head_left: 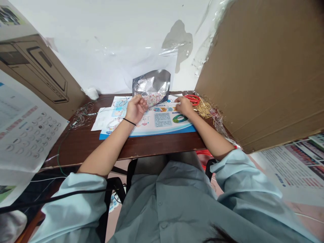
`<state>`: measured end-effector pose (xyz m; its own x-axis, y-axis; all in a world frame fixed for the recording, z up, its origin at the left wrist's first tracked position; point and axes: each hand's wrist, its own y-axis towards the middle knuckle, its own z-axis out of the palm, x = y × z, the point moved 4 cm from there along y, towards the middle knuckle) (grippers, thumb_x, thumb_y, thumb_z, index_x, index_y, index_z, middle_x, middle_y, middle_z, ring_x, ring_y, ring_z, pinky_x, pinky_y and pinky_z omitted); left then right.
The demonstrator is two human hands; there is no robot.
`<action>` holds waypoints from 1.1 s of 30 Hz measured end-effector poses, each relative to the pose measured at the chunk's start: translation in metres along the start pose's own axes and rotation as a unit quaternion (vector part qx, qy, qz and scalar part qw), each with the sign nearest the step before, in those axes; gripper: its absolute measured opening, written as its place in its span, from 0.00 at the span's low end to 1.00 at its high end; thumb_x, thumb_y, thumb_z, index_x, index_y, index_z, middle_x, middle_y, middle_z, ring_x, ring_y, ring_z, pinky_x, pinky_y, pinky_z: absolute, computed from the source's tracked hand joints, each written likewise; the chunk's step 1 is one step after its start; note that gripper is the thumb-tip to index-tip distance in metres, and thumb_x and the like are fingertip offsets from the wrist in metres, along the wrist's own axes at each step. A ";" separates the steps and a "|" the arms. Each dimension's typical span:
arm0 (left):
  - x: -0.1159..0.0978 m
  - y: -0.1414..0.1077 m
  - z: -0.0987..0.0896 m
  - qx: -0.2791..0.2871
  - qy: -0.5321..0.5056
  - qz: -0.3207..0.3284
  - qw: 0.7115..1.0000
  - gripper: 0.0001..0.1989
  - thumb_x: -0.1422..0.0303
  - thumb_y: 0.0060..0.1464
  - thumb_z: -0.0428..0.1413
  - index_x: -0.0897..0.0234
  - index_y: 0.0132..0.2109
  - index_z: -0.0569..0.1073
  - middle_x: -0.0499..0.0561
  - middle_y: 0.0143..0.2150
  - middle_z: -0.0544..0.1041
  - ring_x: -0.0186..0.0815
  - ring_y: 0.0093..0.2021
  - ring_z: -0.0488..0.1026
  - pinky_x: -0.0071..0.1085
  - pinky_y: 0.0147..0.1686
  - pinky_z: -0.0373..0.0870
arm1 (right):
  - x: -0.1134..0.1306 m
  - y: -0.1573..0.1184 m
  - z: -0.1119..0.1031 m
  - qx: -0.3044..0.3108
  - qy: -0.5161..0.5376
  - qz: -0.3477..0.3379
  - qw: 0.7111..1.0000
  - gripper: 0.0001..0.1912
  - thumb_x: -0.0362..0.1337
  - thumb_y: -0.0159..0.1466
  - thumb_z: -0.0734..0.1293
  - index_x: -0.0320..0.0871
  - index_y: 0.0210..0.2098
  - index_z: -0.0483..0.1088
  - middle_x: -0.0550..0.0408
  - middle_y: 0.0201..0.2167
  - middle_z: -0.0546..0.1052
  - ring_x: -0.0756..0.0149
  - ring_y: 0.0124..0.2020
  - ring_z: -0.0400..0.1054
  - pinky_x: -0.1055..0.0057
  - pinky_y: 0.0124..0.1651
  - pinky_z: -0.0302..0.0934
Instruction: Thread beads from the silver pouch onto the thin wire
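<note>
**Left grip (136, 109) half curled, right grip (184, 106) nearly closed, on either side of a silver foil pouch (151, 87)**

Left grip half open, fingers curled close to the pouch's mouth, any hold impossible to tell. Right grip with fingertips drawn together near the top of a printed leaflet (162, 123), any thin strand between them too small to tell. Pouch lying at the leaflet's far edge, pale beads (152, 100) bunched at its mouth. Just beyond the right grip, red-handled scissors (192, 99), then a loose heap of brass pins (204, 108) and crumpled clear plastic (217, 118). Left of the leaflet, a tangle of thin wire (82, 115) on the brown tabletop (76, 150). Hemming in the right side, a large cardboard panel (253, 67); at the left, a cardboard box (37, 74) and a printed sheet (25, 128).
</note>
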<state>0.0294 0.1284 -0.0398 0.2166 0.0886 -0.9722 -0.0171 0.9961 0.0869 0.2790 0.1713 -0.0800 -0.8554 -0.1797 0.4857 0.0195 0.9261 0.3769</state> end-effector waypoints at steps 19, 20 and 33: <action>0.032 -0.013 0.020 0.103 0.285 0.034 0.952 0.12 0.64 0.58 0.57 0.62 0.29 0.68 0.44 0.18 0.68 0.29 0.21 0.65 0.25 0.27 0.63 | 0.076 -0.037 0.009 0.038 0.167 -0.205 0.964 0.03 0.33 0.64 0.68 0.44 0.35 0.75 0.55 0.32 0.78 0.63 0.37 0.70 0.67 0.44 0.61; 0.027 -0.010 0.020 0.089 0.323 0.054 0.941 0.11 0.65 0.59 0.56 0.62 0.29 0.68 0.44 0.18 0.68 0.29 0.22 0.65 0.26 0.28 0.62 | 0.076 -0.036 0.009 0.025 0.158 -0.203 0.966 0.04 0.32 0.64 0.67 0.44 0.33 0.74 0.55 0.31 0.78 0.63 0.38 0.69 0.66 0.45 0.60; 0.027 0.106 0.032 0.104 0.503 0.044 0.857 0.15 0.83 0.32 0.61 0.60 0.15 0.67 0.47 0.16 0.59 0.38 0.31 0.66 0.29 0.36 0.62 | 0.044 -0.026 0.003 -0.119 0.161 -0.127 0.971 0.06 0.33 0.65 0.61 0.47 0.31 0.65 0.54 0.30 0.73 0.60 0.35 0.65 0.61 0.41 0.59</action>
<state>0.0645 0.2362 -0.0502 -0.7293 0.2249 -0.6462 0.2068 0.9727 0.1051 0.2389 0.1407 -0.0709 -0.6429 -0.5224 0.5602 -0.0189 0.7420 0.6702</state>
